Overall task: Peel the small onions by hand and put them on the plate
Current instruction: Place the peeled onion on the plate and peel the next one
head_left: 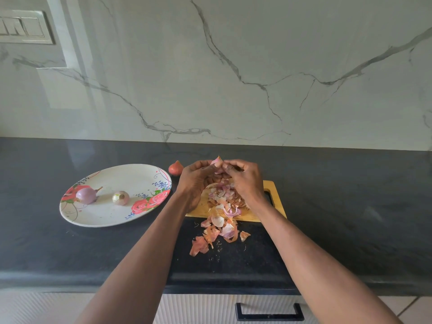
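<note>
Both hands meet above the far end of a wooden board (pixel 275 202). The left hand (pixel 195 181) and right hand (pixel 245 181) have their fingers (pixel 230 165) curled around one small onion (pixel 217 162), whose pale pink tip pokes up between the fingertips; the rest of it is hidden by the hands.

The board lies on a dark bench (pixel 350 195), its near edge well back from the bench's front edge and its handle slot on the right side. A heap of peels (pixel 222 202) covers the board's middle and spills over its near edge onto the bench, reaching about halfway to the front lip. To the right of the board the bench runs bare to the frame's edge; behind it a strip of bench meets the marble-patterned wall (pixel 233 66).

Left of the board, just beside it, sits an oval plate (pixel 109 218) with rose prints on its rim. Two peeled onions rest on it, apart from each other: a purple onion (pixel 87 195) with a stem tail toward the left, and a paler white onion (pixel 120 198) near the centre. An unpeeled onion (pixel 176 168), orange-red, sits on the bench between the plate's far rim and the left hand.

No readable writing shows anywhere. Below the bench front, a drawer with a black handle (pixel 269 312) is visible.
</note>
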